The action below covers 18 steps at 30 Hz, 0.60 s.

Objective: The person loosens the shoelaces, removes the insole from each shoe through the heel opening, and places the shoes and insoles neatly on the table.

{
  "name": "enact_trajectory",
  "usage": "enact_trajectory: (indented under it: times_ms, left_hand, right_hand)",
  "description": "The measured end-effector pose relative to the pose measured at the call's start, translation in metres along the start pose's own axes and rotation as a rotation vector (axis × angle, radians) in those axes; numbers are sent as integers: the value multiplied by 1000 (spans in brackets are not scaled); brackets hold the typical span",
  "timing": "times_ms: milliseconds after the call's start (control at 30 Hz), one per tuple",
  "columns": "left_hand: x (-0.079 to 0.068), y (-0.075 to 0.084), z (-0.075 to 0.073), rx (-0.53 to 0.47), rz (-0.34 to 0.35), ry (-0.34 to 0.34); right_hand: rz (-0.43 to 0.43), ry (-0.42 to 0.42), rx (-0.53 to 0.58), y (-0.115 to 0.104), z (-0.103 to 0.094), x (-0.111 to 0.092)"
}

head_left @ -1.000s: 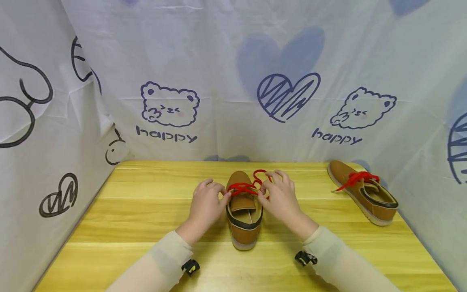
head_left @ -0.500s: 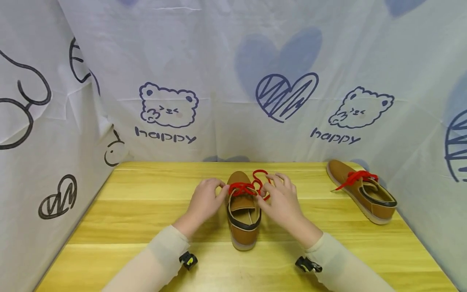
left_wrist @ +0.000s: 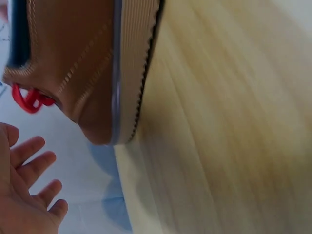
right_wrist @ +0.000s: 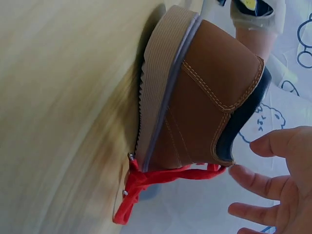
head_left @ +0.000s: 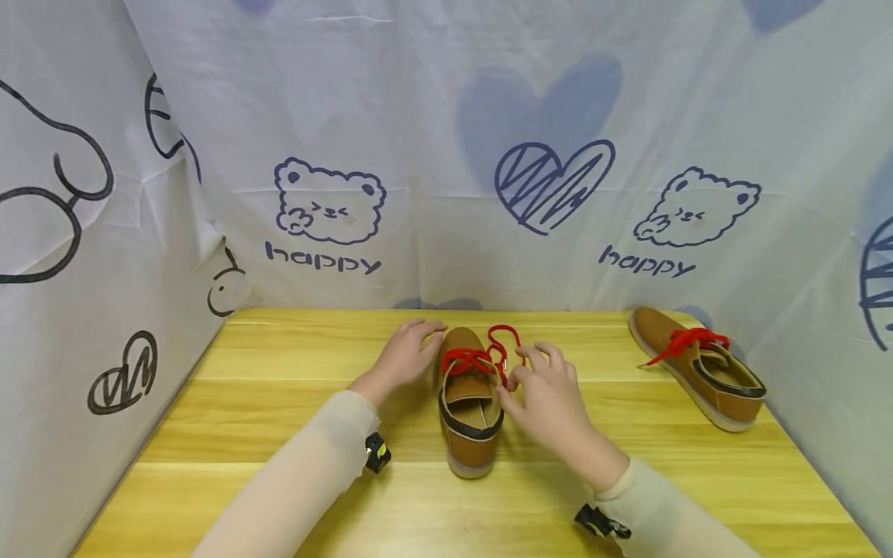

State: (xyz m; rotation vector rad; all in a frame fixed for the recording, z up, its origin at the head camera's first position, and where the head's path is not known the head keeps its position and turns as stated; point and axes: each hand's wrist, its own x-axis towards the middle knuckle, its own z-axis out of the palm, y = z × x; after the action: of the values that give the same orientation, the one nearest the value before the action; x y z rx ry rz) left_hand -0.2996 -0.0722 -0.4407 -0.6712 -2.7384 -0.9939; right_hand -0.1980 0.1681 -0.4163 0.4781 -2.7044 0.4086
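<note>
A brown shoe [head_left: 469,453] with red laces [head_left: 466,361] stands mid-table, its toe away from me. The laces cross over the tongue, and their loose part hangs down the right side to the table in the right wrist view. My left hand [head_left: 403,360] is left of the toe, fingers spread and holding nothing in the left wrist view. My right hand [head_left: 547,395] is beside the shoe's right side, near the laces. Its thumb and fingers are apart in the right wrist view; the index fingertip [right_wrist: 239,171] is close to the collar edge, and I cannot tell whether it touches.
A second brown shoe [head_left: 732,404] with tied red laces lies at the right rear of the wooden table [head_left: 279,434]. A white printed cloth [head_left: 432,256] hangs behind the table and along both sides.
My left hand has left the laces and moved forward beside the toe, its fingers opening. My right hand has drawn slightly right and back, away from the laces. The shoe stays in place.
</note>
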Motion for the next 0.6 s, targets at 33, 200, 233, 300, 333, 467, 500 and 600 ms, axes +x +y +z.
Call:
enact_trajectory:
  times_ms: [33,200,233,300,333,467,500,600]
  left_hand:
    - [2,-2,1,2,0,-15]
    - [9,-12,6,31,1,-94]
    - [9,-13,7,39,2,-114]
    - [10,-16,9,61,10,-160]
    - [11,-17,10,75,17,-184]
    - [12,-19,13,125,45,-271]
    - [13,-19,13,132,46,-287]
    - [12,-18,13,150,41,-326]
  right_hand:
    - [3,-5,-10,0,1,-1]
    - [12,-35,-43,-1,6,-3]
    - [10,-43,-49,-2,8,-4]
    - [7,-55,-52,-2,10,-5]
    - [5,-59,-55,-2,11,-5]
    - [3,-63,-59,-2,14,-7]
    - [1,-61,-58,-1,14,-7]
    - [-1,-60,-50,0,15,-8]
